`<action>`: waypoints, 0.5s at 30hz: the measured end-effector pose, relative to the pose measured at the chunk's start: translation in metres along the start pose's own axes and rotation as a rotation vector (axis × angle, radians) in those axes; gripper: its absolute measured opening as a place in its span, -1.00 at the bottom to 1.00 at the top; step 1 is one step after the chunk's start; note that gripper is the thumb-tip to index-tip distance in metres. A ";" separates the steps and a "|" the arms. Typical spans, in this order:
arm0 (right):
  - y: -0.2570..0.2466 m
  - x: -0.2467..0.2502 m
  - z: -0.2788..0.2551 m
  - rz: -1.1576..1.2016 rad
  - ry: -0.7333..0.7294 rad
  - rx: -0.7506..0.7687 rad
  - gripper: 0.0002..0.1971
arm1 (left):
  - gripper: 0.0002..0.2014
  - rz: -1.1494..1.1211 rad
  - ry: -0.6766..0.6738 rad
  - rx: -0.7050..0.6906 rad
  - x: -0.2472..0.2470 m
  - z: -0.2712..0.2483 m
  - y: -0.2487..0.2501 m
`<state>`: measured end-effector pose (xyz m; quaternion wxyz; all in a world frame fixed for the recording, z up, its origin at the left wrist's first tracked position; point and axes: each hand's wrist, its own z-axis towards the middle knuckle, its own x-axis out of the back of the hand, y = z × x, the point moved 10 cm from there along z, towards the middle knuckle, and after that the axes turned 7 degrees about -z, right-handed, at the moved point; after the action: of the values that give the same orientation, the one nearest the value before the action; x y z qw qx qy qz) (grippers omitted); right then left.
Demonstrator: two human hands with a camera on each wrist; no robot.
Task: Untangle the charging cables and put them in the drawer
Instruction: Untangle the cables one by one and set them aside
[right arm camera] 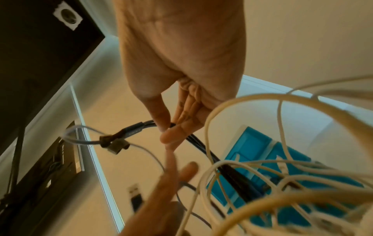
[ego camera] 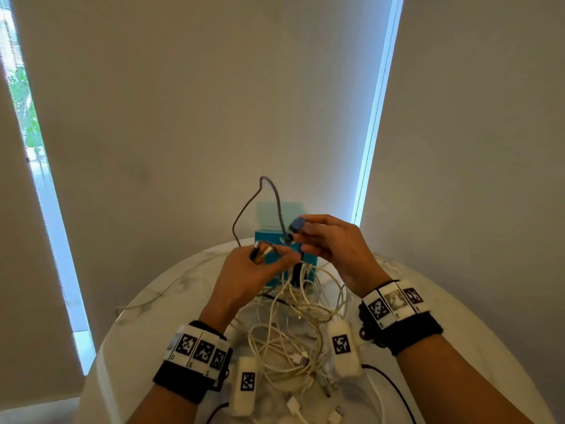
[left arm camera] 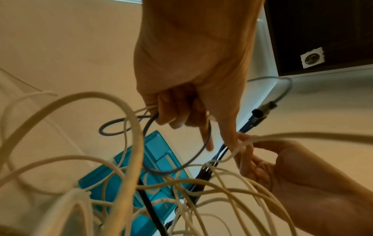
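White charging cables (ego camera: 293, 338) lie in a tangle on the marble table (ego camera: 458, 332), nearest the viewer, between both wrists. Above them, the left hand (ego camera: 244, 276) curls round plug ends and a grey cable (ego camera: 269, 191), which loops up behind. Just beside it, the right hand (ego camera: 333, 243) pinches a bluish connector (ego camera: 297, 223) between thumb and fingers. Behind the hands stands a teal drawer box (ego camera: 275, 240), partly hidden, with cable strands draped across its front.

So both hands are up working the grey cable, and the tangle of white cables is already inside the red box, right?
Not quite. The box is teal, as the head view shows, and the white cables lie on the table. Both the left hand and right hand do hold the grey cable.
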<state>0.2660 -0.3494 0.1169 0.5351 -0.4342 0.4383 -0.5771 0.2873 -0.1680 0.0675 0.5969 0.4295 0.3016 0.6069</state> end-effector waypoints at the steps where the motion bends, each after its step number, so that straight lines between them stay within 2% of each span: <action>1: 0.002 -0.002 0.000 0.078 -0.022 -0.017 -0.77 | -0.76 0.066 -0.045 0.015 -0.006 0.000 -0.005; 4: 0.000 -0.004 0.000 0.286 -0.027 -0.072 -0.66 | -0.77 0.226 -0.078 0.048 -0.008 0.003 -0.026; 6: -0.006 0.006 0.004 0.318 0.032 -0.050 -0.69 | -0.82 0.304 -0.043 0.102 0.000 0.006 -0.040; 9: -0.017 0.021 0.009 0.260 0.108 0.028 -0.76 | -0.64 0.372 -0.035 0.151 0.007 0.009 -0.047; 12: -0.014 0.039 0.012 0.160 0.179 0.003 -0.71 | -0.81 0.322 -0.085 0.130 0.010 0.008 -0.034; 13: -0.011 0.051 0.014 0.120 0.245 -0.006 -0.67 | -0.89 0.300 -0.109 0.118 0.011 0.007 -0.029; 15: -0.008 0.077 0.013 0.084 0.412 -0.030 -0.62 | -0.94 0.289 -0.180 0.086 0.012 0.003 -0.017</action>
<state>0.2731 -0.4269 0.1298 0.4515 -0.2963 0.5645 -0.6243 0.2989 -0.1549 0.0555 0.5093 0.5458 0.2078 0.6321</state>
